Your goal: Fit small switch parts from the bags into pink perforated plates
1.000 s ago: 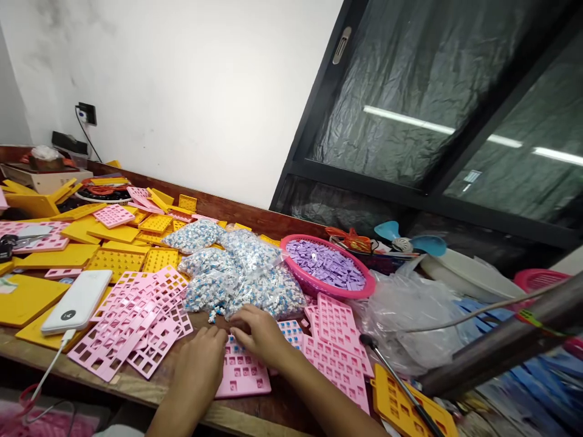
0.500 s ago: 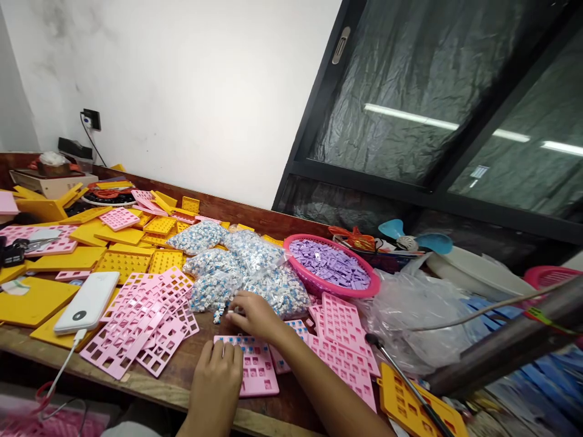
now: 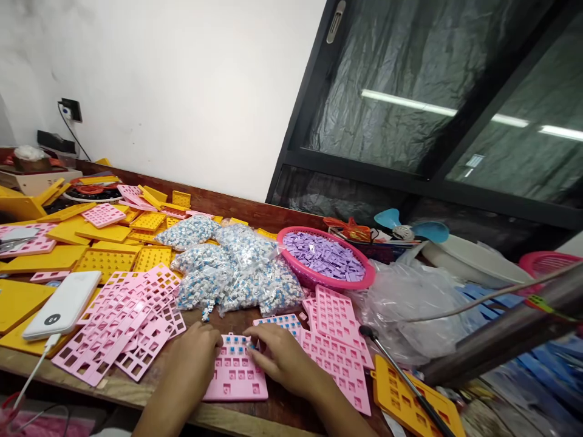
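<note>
A pink keypad plate [image 3: 239,376] with square openings lies in front of me at the table's front edge. Small blue-and-white key switches [image 3: 233,349] fill openings in its upper rows; the lower ones show bare. My left hand [image 3: 194,355], fingers curled, grips the plate's left side near the top corner. Over the upper right of the plate, my right hand [image 3: 280,355] pinches a small switch [image 3: 250,343] between thumb and fingers, mostly covered by them. Just behind it lies another pink plate [image 3: 285,321] with switches set in it. Several clear bags of switches [image 3: 237,273] sit beyond my hands.
A pink basket [image 3: 371,279] holds purple pieces. Bare pink plates [image 3: 339,361] lie to the right, with a pink stack [image 3: 113,321] on the left. A white power bank [image 3: 64,306] rests among yellow plates. A black rod [image 3: 405,379] crosses a yellow plate [image 3: 387,388].
My right hand has come from the bagged switches down to the plate, bringing a small switch. My left hand has shifted to the plate's left side. The view has swung slightly right.
</note>
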Demonstrator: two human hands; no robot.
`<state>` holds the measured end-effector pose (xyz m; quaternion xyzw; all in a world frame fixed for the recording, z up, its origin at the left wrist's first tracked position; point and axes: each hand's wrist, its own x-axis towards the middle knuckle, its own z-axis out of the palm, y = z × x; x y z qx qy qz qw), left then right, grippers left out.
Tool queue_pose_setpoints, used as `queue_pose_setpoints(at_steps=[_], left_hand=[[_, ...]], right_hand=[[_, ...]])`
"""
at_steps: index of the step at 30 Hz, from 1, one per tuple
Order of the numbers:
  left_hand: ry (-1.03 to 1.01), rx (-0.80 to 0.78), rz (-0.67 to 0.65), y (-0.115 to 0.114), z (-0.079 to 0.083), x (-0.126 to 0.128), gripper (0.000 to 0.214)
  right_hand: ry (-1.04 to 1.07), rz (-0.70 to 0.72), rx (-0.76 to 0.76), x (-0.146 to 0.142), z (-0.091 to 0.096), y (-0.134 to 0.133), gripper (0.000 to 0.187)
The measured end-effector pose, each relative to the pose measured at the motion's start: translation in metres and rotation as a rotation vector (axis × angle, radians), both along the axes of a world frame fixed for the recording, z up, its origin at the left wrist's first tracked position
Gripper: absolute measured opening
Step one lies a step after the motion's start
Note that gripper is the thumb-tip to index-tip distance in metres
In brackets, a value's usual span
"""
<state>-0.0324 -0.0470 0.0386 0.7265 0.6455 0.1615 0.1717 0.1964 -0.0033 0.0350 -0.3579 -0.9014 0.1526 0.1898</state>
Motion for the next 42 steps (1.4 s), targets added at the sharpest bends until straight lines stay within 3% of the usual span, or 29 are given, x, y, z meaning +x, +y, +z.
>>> queue_pose_setpoints(at_steps=[3, 8, 14, 19, 26, 30, 37, 42], left_hand=[[0.058, -0.058, -0.016, 0.005, 0.009, 0.002, 0.025], [0.148, -0.056, -0.079, 0.010, 0.015, 0.004, 0.029], [-0.056, 0.007, -0.115, 0.013, -0.003, -0.007, 0.029], [-0.110, 0.121, -0.091, 0.009, -0.023, -0.014, 0.027], [0.024, 0.093, -0.030, 0.000, -0.016, -0.005, 0.027], [0.086, 0.160, -0.062, -0.014, -0.023, -0.003, 0.034], [-0.097, 0.242, -0.006, -0.015, -0.037, -0.007, 0.024], [-0.201, 0.241, 0.011, -0.012, -0.039, -0.005, 0.025]], right_hand=[[0.009, 0.019, 0.044, 0.001, -0.010, 0.004, 0.009], [-0.021, 0.030, 0.202, 0.000, -0.026, 0.009, 0.010], [0.011, -0.049, 0.228, -0.002, -0.035, 0.009, 0.008], [0.061, -0.096, 0.206, -0.005, -0.037, 0.007, 0.008], [0.113, -0.144, 0.344, -0.010, -0.050, 0.005, 0.013], [0.129, -0.111, 0.404, -0.009, -0.055, 0.006, 0.012], [0.018, -0.052, 0.398, -0.006, -0.044, 0.000, 0.014], [0.017, -0.071, 0.244, -0.015, -0.018, 0.007, 0.010]])
